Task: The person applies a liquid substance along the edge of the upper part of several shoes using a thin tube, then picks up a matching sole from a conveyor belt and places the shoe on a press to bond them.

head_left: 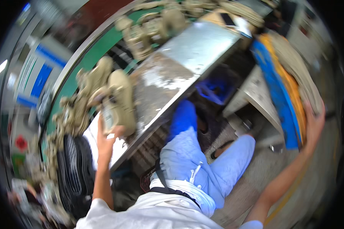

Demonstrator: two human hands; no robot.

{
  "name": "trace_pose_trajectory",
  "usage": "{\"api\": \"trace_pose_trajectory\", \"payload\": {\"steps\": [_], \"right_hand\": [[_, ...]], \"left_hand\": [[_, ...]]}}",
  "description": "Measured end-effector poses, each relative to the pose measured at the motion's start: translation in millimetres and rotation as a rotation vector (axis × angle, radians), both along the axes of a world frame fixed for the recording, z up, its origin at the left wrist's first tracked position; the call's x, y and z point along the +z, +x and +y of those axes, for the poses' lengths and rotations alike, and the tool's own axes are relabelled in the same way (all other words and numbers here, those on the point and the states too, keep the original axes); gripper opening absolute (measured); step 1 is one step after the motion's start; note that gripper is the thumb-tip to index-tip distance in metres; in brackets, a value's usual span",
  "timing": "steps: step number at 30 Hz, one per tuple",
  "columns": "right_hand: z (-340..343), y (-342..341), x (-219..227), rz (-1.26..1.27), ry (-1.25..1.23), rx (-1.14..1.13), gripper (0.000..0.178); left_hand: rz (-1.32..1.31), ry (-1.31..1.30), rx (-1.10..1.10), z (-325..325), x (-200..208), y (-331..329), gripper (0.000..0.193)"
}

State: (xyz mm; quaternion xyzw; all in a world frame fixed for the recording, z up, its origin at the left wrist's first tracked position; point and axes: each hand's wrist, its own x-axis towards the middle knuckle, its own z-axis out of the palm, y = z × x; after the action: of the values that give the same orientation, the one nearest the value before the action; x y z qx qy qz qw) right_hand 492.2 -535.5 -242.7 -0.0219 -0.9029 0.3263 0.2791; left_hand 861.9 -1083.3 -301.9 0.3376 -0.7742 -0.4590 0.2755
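On the left, my left hand [110,133] is closed around the heel end of a beige shoe [109,114], its thumb and a finger on either side. Another beige shoe [121,97] stands upright right beside it at the bench's edge. Far to the right, my right hand [313,124] has its fingers around the near end of a long beige piece [300,65]. This piece lies along an orange layer [288,86] and a blue one [273,87]; blur hides what kind of things these are.
A metal-topped bench [202,42] runs diagonally ahead, its near part worn. Behind it a green conveyor [97,36] carries several beige shoes. Black soles [75,171] are stacked at the left. A dark phone [227,19] lies at the back. A low stand [256,87] is beside my legs.
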Motion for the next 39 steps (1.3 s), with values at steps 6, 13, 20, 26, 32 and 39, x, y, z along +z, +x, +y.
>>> {"api": "trace_pose_trajectory", "payload": {"steps": [6,13,20,26,32,39], "right_hand": [[35,-8,-10,-0.059,-0.149,0.200,0.067],[46,-21,-16,-0.025,-0.027,0.153,0.076],[37,-7,-4,-0.011,-0.096,0.147,0.074],[-12,48,12,0.022,-0.229,0.547,0.090],[-146,88,6,-0.350,-0.443,1.009,0.112],[-147,81,23,-0.180,-0.303,0.903,0.076]], "left_hand": [[0.235,-0.199,0.127,21,-20,-66,0.105],[0.082,-0.277,0.303,-150,-30,-168,0.075],[0.151,-0.307,0.198,-158,-46,-189,0.079],[0.288,-0.682,0.216,-54,-15,-170,0.074],[0.272,0.654,-0.671,57,35,-148,0.055],[0.596,0.647,-0.124,-25,64,-175,0.040]]}}
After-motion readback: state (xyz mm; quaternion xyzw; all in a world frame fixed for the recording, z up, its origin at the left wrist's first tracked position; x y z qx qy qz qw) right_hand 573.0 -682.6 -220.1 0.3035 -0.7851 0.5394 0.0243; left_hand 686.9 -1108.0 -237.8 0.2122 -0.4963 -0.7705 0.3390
